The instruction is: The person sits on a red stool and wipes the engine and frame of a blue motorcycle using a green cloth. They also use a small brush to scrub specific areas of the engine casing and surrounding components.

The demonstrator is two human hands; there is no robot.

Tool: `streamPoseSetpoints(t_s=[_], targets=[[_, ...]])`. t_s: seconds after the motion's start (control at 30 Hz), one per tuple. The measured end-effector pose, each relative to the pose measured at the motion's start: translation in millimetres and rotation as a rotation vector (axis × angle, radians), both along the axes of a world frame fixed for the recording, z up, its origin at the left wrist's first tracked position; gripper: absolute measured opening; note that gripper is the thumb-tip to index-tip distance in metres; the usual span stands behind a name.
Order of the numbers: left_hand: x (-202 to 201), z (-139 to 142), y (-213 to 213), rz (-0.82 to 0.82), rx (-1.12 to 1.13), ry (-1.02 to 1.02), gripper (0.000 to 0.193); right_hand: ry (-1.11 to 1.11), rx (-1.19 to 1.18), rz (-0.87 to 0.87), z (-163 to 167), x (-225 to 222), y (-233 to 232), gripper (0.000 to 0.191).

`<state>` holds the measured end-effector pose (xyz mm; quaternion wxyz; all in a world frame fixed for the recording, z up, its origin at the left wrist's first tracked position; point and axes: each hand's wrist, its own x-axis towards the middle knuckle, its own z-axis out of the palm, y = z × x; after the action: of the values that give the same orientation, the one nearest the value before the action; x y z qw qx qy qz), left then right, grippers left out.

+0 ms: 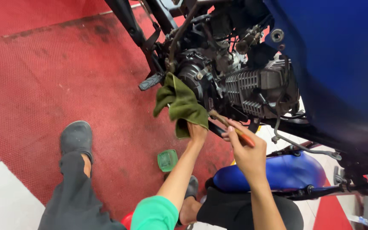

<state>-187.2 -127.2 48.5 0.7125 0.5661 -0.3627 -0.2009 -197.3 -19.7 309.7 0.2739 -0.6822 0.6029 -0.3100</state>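
My left hand [196, 132] grips a dark green rag [179, 104] and holds it against the lower side of a motorcycle engine [243, 87]. My right hand [245, 149] holds a thin tool with an orange handle [244, 138]; its tip points up-left toward the underside of the engine, close beside the rag. The two hands are almost touching. The tool's tip is partly hidden behind the rag and engine parts.
A blue fuel tank [341, 64] fills the upper right, and a blue fender [277, 172] lies lower right. A small green container [167, 160] sits on the red mat [64, 85]. My grey shoe [76, 138] rests left; a footpeg [150, 81] sticks out.
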Motion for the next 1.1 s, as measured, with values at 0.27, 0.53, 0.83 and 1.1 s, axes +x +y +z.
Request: streamPoseSetpoints(t_s=[0.27, 0.53, 0.83, 1.1], targets=[[35, -3, -12, 0.031, -0.097, 0.060, 0.028, 0.032, -0.015, -0.037, 21, -23, 18, 0.028], [47, -2, -19, 0.087, -0.034, -0.055, 0.036, 0.130, -0.062, 0.008, 21, -45, 1, 0.028], [32, -16, -25, -0.050, -0.149, 0.517, 0.029, -0.016, -0.041, 0.030, -6, -48, -8, 0.027], [59, 1, -69, 0.089, 0.125, -0.053, 0.020, 0.015, -0.054, 0.033, -11, -56, -6, 0.026]])
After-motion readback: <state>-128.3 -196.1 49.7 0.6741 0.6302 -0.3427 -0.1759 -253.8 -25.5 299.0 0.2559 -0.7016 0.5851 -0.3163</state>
